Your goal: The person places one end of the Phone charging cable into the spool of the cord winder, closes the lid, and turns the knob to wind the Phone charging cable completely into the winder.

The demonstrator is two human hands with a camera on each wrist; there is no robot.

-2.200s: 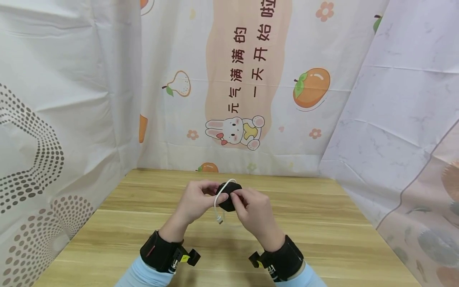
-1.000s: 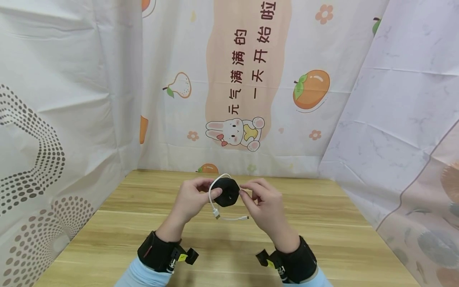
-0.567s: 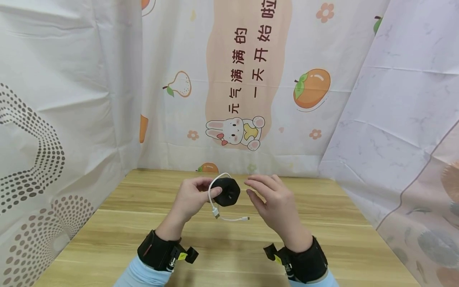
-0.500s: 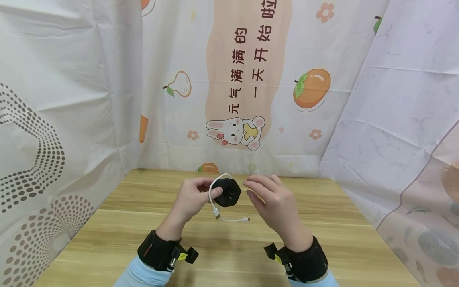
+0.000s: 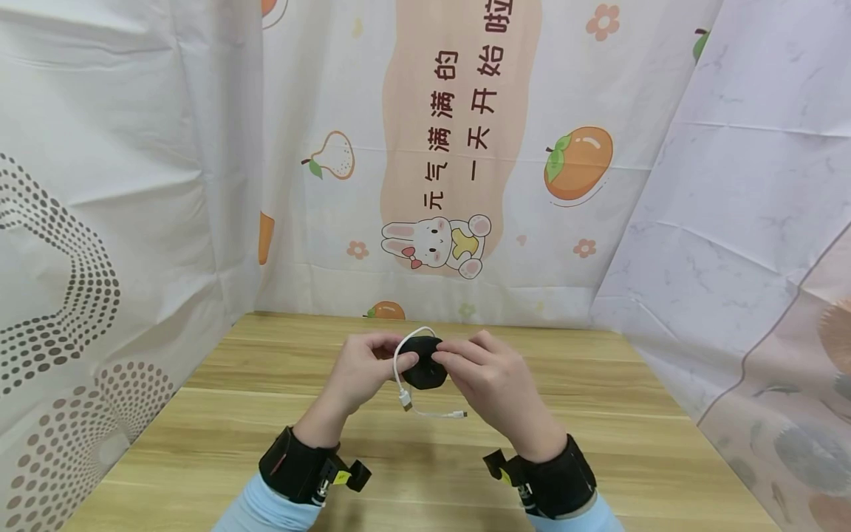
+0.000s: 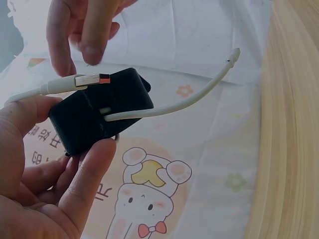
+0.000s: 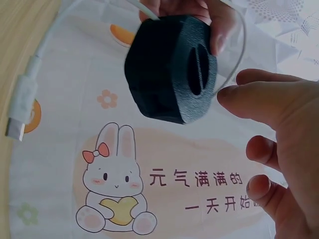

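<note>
A black faceted block [image 5: 423, 378] with a slot in one face is held up above the table by my left hand [image 5: 361, 369], thumb in front and fingers behind. A white USB cable [image 6: 164, 108] passes through or around the block. Its flat metal plug [image 6: 92, 79] lies across the block in the left wrist view, while the smaller plug [image 5: 457, 414] hangs free on the right. My right hand [image 5: 493, 380] is at the block's right side, fingertips close to the slotted face [image 7: 199, 69]. Whether they touch it is unclear, since the head view shows overlap and the wrist views show a gap.
A wooden table [image 5: 598, 443] lies beneath both hands. Behind it hangs a white printed curtain [image 5: 319, 236] with a rabbit, fruit and writing. More cloth [image 5: 133, 185] closes off the left and right sides. Each wrist wears a black camera band [image 5: 299, 473].
My right hand drew away to the right from the block, then came back left to it. The block shifted slightly right and down in my left hand's hold, its cable ends hanging free.
</note>
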